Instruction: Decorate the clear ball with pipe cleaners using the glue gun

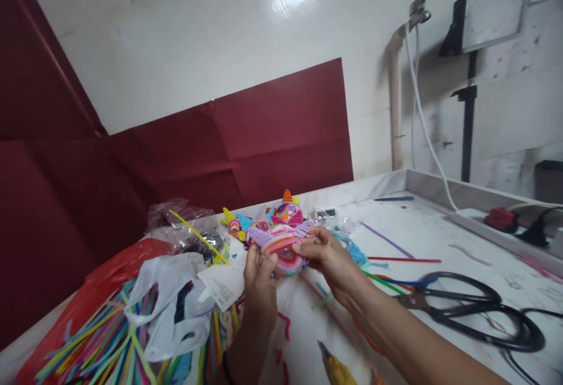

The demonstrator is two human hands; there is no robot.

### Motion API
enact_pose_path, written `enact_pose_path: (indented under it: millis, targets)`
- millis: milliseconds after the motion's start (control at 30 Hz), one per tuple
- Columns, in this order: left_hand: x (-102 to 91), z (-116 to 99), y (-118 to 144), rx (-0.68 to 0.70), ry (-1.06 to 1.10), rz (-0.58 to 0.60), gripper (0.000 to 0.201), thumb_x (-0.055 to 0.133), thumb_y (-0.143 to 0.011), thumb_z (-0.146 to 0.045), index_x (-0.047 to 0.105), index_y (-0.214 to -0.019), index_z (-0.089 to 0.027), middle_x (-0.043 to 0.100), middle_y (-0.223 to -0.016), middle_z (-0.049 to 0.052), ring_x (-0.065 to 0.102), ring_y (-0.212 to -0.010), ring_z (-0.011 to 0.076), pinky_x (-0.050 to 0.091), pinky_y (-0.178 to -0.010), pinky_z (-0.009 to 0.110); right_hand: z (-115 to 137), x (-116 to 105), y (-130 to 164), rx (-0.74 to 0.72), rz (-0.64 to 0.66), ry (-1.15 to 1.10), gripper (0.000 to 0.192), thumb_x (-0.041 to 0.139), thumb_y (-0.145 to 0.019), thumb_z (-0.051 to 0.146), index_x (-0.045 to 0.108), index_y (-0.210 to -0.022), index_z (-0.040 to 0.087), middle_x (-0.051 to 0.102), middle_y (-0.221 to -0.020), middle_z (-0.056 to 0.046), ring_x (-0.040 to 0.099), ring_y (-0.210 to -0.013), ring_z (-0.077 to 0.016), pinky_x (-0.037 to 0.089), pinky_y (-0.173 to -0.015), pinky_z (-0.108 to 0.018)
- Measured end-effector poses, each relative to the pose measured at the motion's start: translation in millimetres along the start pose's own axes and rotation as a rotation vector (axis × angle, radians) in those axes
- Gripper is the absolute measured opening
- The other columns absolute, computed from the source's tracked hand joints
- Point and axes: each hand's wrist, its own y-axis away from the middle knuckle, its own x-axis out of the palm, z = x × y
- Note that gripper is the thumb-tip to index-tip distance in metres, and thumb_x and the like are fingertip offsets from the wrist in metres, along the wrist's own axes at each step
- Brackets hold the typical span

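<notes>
Between both hands is a round pipe-cleaner craft, coiled in pink, white, orange and teal, with lilac ear-like pieces at its top. A clear, shiny patch shows at its centre. My left hand pinches its left side, thumb on the front. From the right, my right hand grips the other edge with thumb and index finger near the middle. Just behind stand other colourful pipe-cleaner figures, partly hidden by the held one.
Large black-handled scissors lie at the right, pliers with a yellow handle at the front. Bundled pipe cleaners, a white plastic bag and a red bag crowd the left. A power strip sits back right.
</notes>
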Motion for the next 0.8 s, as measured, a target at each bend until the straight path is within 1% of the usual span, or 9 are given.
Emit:
enact_pose_path:
  millis: [133, 267, 333, 433, 533, 700, 800]
  targets:
    - [-1.8, 0.9, -1.3, -0.002, 0.019, 0.004, 0.050, 0.070, -0.075, -0.033, 0.062, -0.123, -0.021, 0.072, -0.104, 0.010, 0.070, -0.091, 0.0265, 0.056, -0.072, 0.032, 1.4, -0.3, 0.6, -0.017, -0.013, 0.011, 0.056, 0.086, -0.043, 0.019, 0.055, -0.089, 0.024, 0.061, -0.061, 0.008, 0.057, -0.053, -0.0136, 0.041, -0.056, -0.027]
    - [-4.8, 1.5, -0.5, 0.003, -0.052, -0.020, 0.041, 0.073, -0.075, -0.037, 0.066, -0.110, -0.019, 0.073, -0.102, 0.010, 0.069, -0.089, 0.0247, 0.055, -0.071, 0.029, 2.1, -0.6, 0.3, -0.013, -0.015, 0.022, 0.056, 0.086, -0.043, 0.020, 0.055, -0.089, 0.023, 0.061, -0.061, 0.008, 0.058, -0.054, -0.0147, 0.041, -0.055, -0.027]
    - [-5.1, 2.0, 0.0, -0.010, -0.062, -0.028, 0.039, 0.074, -0.075, -0.039, 0.066, -0.107, -0.019, 0.073, -0.104, 0.010, 0.069, -0.091, 0.0254, 0.055, -0.073, 0.030, 2.0, -0.8, -0.2, -0.014, -0.012, 0.026, 0.056, 0.086, -0.043, 0.020, 0.055, -0.089, 0.023, 0.061, -0.061, 0.008, 0.059, -0.054, -0.0149, 0.041, -0.054, -0.027]
    - [-3.2, 3.0, 0.1, -0.037, 0.006, -0.033, 0.041, 0.074, -0.075, -0.039, 0.065, -0.111, -0.021, 0.073, -0.106, 0.009, 0.070, -0.094, 0.0273, 0.057, -0.076, 0.033, 2.2, -1.0, -0.7, -0.017, -0.012, 0.029, 0.056, 0.086, -0.043, 0.021, 0.055, -0.090, 0.023, 0.061, -0.061, 0.008, 0.058, -0.053, -0.0141, 0.041, -0.054, -0.026]
    - [-0.1, 3.1, -0.3, -0.039, 0.047, -0.030, 0.044, 0.075, -0.074, -0.037, 0.064, -0.113, -0.022, 0.073, -0.106, 0.009, 0.070, -0.094, 0.0272, 0.057, -0.077, 0.034, 3.4, -1.3, -0.4, -0.011, -0.013, 0.033, 0.058, 0.087, -0.042, 0.019, 0.054, -0.091, 0.023, 0.061, -0.060, 0.008, 0.057, -0.053, -0.0127, 0.039, -0.052, -0.024]
    - [3.1, -1.5, 0.1, -0.012, -0.002, -0.048, 0.040, 0.075, -0.073, -0.040, 0.066, -0.105, -0.019, 0.074, -0.099, 0.010, 0.071, -0.086, 0.0264, 0.058, -0.074, 0.034, 4.1, -1.5, -0.5, -0.013, -0.007, 0.042, 0.058, 0.086, -0.044, 0.019, 0.054, -0.092, 0.022, 0.059, -0.060, 0.009, 0.055, -0.052, -0.0109, 0.037, -0.051, -0.023]
    - [3.3, -4.1, 1.3, -0.003, -0.031, -0.037, 0.037, 0.074, -0.073, -0.037, 0.066, -0.103, -0.018, 0.074, -0.106, 0.012, 0.071, -0.090, 0.0279, 0.058, -0.074, 0.034, 2.7, -1.8, -2.0, -0.021, -0.007, 0.055, 0.056, 0.086, -0.046, 0.020, 0.055, -0.093, 0.022, 0.061, -0.062, 0.008, 0.056, -0.054, -0.0118, 0.037, -0.052, -0.023]
